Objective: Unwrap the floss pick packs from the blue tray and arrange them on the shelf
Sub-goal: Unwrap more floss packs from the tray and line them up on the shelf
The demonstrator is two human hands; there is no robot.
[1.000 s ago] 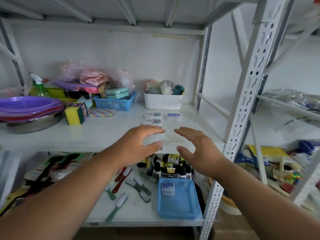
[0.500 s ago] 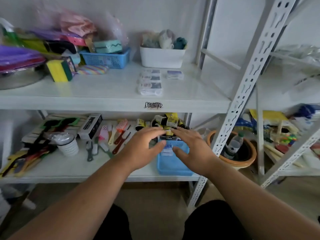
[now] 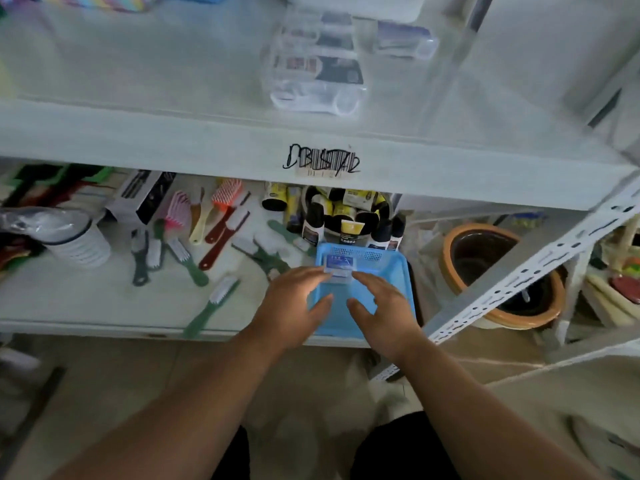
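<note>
Blue plastic is the anchor of this head view: the blue tray [image 3: 388,317] sits on the lower shelf [image 3: 86,306], at its front edge, and everything else is best placed from it. One wrapped floss pick pack [image 3: 338,268] lies inside the tray toward its far wall, a small clear box with a blue label. Above the tray, on the upper shelf [image 3: 138,81], several floss pick packs [image 3: 317,69] already stand in a row, with one more [image 3: 403,39] just to their right. Behind the tray stands a cluster of black-and-yellow tubes [image 3: 346,216]; to its left brushes [image 3: 214,296] are scattered; to its right, beyond the slotted upright [image 3: 519,271], is a brown pot [image 3: 498,271].

The pack looks light and stiff, a small hard case under a thin glossy film, so I judge it slippery and easy to flick away. The short ends seem the best place to pinch it, with the film picked at a seam or corner.

Both arms reach forward and down over the tray. The left hand [image 3: 294,299] is palm down, fingers loosely spread, their tips at the pack's left end; whether they touch it I cannot tell. The right hand [image 3: 382,306] mirrors it, fingers half open and tips near the pack's right end. Neither hand holds anything yet.
</note>
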